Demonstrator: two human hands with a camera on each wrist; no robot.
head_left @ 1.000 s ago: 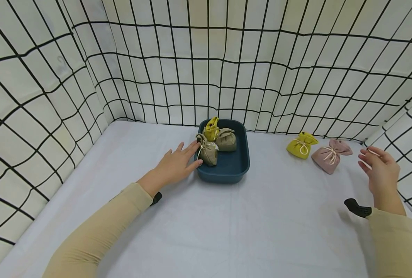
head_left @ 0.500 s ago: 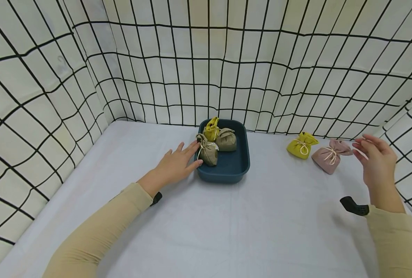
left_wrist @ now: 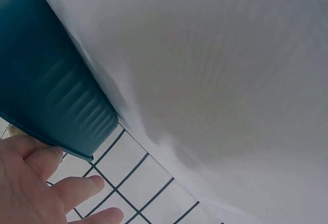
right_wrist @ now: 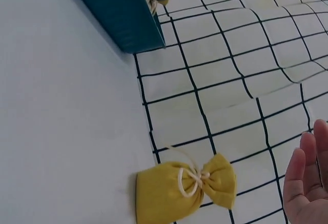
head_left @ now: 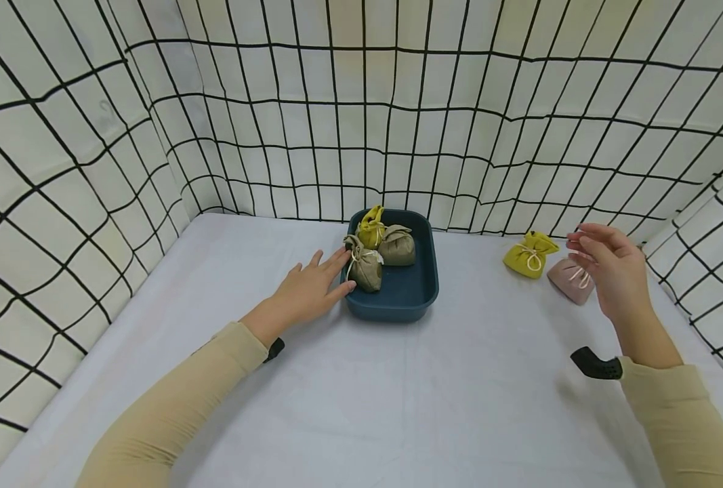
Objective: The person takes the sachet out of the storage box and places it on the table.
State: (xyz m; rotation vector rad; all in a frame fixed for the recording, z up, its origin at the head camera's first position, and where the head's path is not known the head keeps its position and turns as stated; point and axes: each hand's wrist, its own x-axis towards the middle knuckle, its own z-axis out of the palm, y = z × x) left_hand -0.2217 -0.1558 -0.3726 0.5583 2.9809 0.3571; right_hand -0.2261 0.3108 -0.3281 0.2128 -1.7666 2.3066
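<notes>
White tabletop [head_left: 398, 407] w/ blue tray [head_left: 419, 298] as landmark: left hand [head_left: 309, 291] flat against tray's left wall, right hand [head_left: 608, 271] loosely spread, empty, over pink pouch [head_left: 567, 283] right of tray—prob. soft, light; pinch at tied neck.

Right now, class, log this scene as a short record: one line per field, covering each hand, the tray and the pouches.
Left hand: open, fingers flat on the table, fingertips against the tray's left wall
Right hand: open, raised over the pink pouch, holding nothing
Tray: dark blue, near the back wall
In tray: three pouches, one yellow, two olive
On table: yellow pouch left of the pink pouch
Table: white cloth
Walls: black-grid fabric
</notes>
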